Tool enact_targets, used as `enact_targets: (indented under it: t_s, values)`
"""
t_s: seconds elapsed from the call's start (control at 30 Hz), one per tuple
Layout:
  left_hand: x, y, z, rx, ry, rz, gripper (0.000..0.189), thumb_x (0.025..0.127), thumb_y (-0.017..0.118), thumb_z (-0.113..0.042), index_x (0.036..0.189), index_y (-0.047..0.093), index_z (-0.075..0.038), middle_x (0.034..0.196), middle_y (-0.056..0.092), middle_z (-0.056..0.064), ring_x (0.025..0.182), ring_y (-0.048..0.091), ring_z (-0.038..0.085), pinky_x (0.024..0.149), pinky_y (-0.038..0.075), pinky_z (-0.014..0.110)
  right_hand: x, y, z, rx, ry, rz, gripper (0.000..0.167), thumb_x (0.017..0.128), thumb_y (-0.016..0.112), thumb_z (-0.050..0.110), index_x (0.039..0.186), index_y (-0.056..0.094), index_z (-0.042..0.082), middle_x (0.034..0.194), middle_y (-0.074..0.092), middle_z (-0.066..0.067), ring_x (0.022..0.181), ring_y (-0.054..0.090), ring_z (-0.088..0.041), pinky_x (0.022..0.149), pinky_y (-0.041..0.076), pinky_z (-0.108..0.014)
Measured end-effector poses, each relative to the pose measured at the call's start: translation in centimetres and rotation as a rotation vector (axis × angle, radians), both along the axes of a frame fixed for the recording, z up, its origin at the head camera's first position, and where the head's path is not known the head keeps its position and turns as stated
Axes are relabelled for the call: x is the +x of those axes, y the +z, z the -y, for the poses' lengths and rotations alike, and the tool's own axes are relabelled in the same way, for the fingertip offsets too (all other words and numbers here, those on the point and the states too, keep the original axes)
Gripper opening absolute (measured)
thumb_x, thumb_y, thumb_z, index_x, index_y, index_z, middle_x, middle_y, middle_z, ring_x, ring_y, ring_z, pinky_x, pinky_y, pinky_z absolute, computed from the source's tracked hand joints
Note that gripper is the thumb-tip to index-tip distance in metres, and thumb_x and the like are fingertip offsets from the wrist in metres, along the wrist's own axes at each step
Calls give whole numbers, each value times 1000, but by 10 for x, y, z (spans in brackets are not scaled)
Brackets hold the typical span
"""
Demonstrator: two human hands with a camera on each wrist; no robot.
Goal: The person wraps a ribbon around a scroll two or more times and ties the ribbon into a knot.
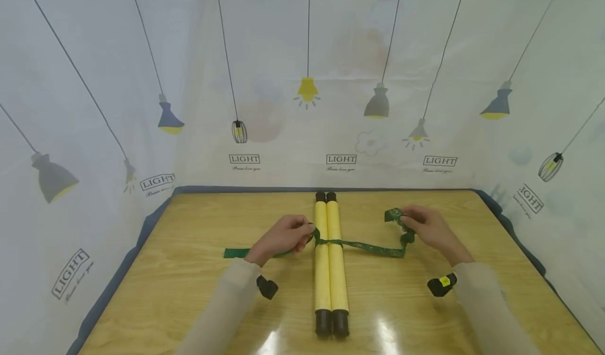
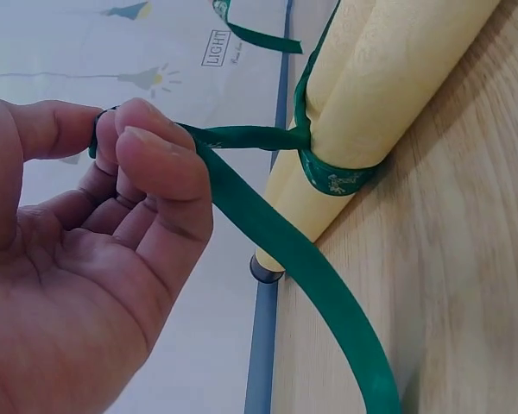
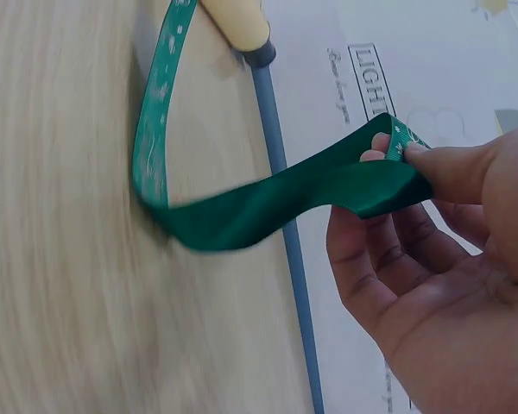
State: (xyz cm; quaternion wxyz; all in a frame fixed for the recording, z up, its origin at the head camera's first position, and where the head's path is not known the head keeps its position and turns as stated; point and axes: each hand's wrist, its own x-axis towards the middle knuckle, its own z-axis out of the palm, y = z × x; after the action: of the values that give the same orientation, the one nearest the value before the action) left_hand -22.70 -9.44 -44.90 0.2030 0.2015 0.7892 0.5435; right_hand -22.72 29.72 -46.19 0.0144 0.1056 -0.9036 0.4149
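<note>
Two pale yellow scrolls (image 1: pixel 329 276) with dark end caps lie side by side, lengthwise on the table. A green ribbon (image 1: pixel 371 247) with a light print passes round both near their middle. My left hand (image 1: pixel 285 235) pinches the ribbon just left of the scrolls; its tail trails leftward onto the table. In the left wrist view, the ribbon (image 2: pixel 259 136) runs taut from those fingertips to the band round the scrolls (image 2: pixel 371 95). Off to the right, my right hand (image 1: pixel 427 229) pinches the ribbon's other length near its end, and the ribbon (image 3: pixel 268 203) sags in a loop below.
The wooden table (image 1: pixel 198 297) has a blue-edged border at its back and sides. White sheeting (image 1: pixel 283 40) printed with hanging lamps and the word LIGHT stands round it. A dark camera strap (image 1: pixel 441 285) sits at each wrist.
</note>
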Motion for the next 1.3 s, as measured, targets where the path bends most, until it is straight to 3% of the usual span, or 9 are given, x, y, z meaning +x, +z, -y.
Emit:
enact_targets:
  t_s: [0.3,0.6,0.83,1.17,1.3]
  values:
    - [-1,1,-5,2,-6,5,31,109,50,-28,87,55,-6,69,49,1,57,48,16,56,44,36,-11,3,32,-58,91,1,35,106,58,17,135,61,-2,114,73,-21,93,71,-26,79,56,-35]
    - [-1,-1,-10,21,-19,23,30,110,50,-28,87,54,-8,70,49,1,58,49,15,57,45,35,-22,4,62,-92,130,34,31,105,59,16,133,63,2,109,72,-24,88,70,-26,68,54,-30]
    - [-1,0,-13,18,-14,20,31,110,48,-26,85,52,-9,68,48,0,57,49,15,57,45,35,-30,8,92,-92,176,40,32,106,58,16,135,63,4,119,72,-18,96,71,-25,81,56,-33]
    - [-2,-1,-13,24,-19,13,31,110,50,-26,85,55,-8,68,50,0,59,52,15,58,49,37,-46,11,133,-120,265,25,30,105,56,9,134,64,8,132,67,-19,115,67,-33,94,56,-45]
    - [-3,-3,-13,28,-30,4,31,110,49,-26,85,54,-9,69,49,0,59,52,15,60,49,40,-50,8,141,-86,267,39,29,106,55,11,132,67,13,140,64,-15,117,66,-31,93,55,-44]
